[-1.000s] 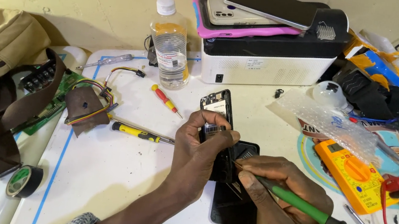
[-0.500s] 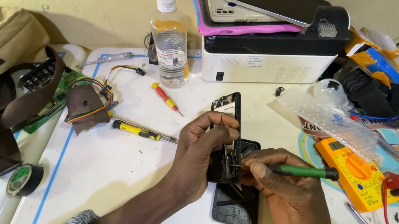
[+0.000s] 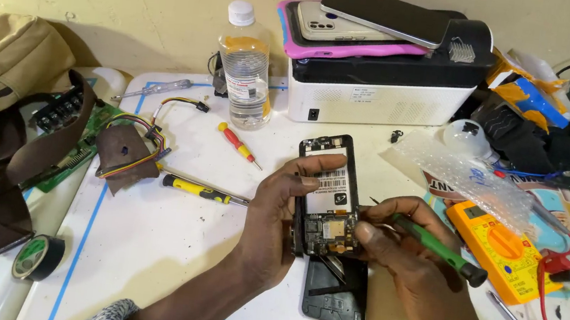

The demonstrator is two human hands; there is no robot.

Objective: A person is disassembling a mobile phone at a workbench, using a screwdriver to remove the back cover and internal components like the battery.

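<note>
Over the white table (image 3: 167,254), the left hand (image 3: 277,230) clamps the opened phone (image 3: 327,197) upright, fingers wrapped round its edge to expose the board; right hand (image 3: 416,261) pinches a green screwdriver (image 3: 439,249), steadying it beside the phone, above the back cover (image 3: 334,294).

You've got a black opened phone (image 3: 327,200) with a white label, and that screwdriver (image 3: 436,247) has a green handle. The multimeter (image 3: 500,249) is orange-yellow, the tablet case (image 3: 355,50) pink, the printer (image 3: 378,92) black-and-white.
</note>
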